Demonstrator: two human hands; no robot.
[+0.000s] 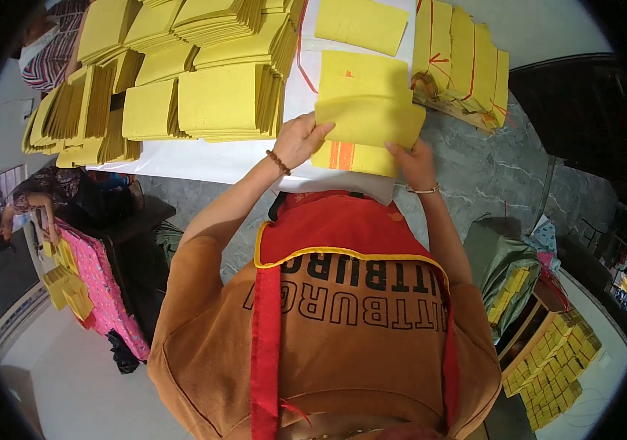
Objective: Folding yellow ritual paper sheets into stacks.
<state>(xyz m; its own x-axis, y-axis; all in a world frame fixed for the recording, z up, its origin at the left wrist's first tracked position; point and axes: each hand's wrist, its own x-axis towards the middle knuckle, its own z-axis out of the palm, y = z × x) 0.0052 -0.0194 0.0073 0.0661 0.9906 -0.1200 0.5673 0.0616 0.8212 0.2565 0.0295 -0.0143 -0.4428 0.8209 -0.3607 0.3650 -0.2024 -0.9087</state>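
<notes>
The left hand, wearing a dark beaded bracelet, is pinching the left edge of a flat, rectangular yellow paper sheet just above the centre of the frame; its thumb is lying across the top, the other fingers curling under. The right hand is closing lightly on the sheet's lower right corner, thumb uppermost; its remaining fingers are mostly hidden. Gripping opposite sides is probably keeping the limp paper level and square. Whether it is one layer or several, I cannot tell.

Below it, a yellow paper piece with orange printed bars is showing, resting on a glossy white table covering. Another yellow sheet is lying alone at top centre. Thick stacks of folded yellow paper are filling the upper left, seemingly grouped in rows to leave working space. At upper right, red strings are binding yellow paper bundles, likely holding them together.
</notes>
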